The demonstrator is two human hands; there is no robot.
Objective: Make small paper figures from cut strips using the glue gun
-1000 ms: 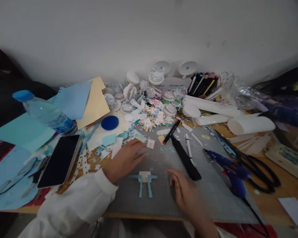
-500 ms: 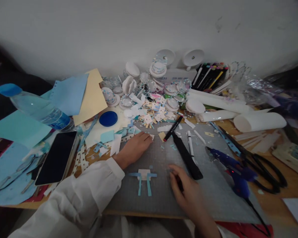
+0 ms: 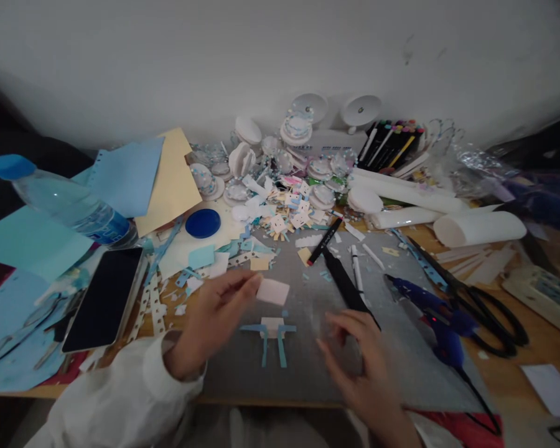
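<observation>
Between thumb and fingers, my left hand (image 3: 221,317) pinches a small pale pink paper rectangle (image 3: 273,291) by its left edge. Below it on the grey cutting mat (image 3: 401,379) lies a paper figure (image 3: 272,327): a pale rectangle with blue strips like arms and legs. My right hand (image 3: 359,361) hovers over the mat to the right of the figure, somewhat blurred, its thumb and fingers curved apart with nothing visible between them. A small yellow paper piece (image 3: 260,264) lies just beyond the pink one.
A black marker (image 3: 325,241), a long black object (image 3: 348,283), a blue glue gun (image 3: 429,311) and scissors (image 3: 476,305) lie to the right. A phone (image 3: 103,298) and water bottle (image 3: 74,205) are left. Paper scraps (image 3: 289,211) and white round lids (image 3: 321,196) pile up behind.
My left hand has come back from the scraps toward me and lifted the pink paper rectangle. A yellow piece is now uncovered there. My right hand has shifted slightly, its fingers spreading.
</observation>
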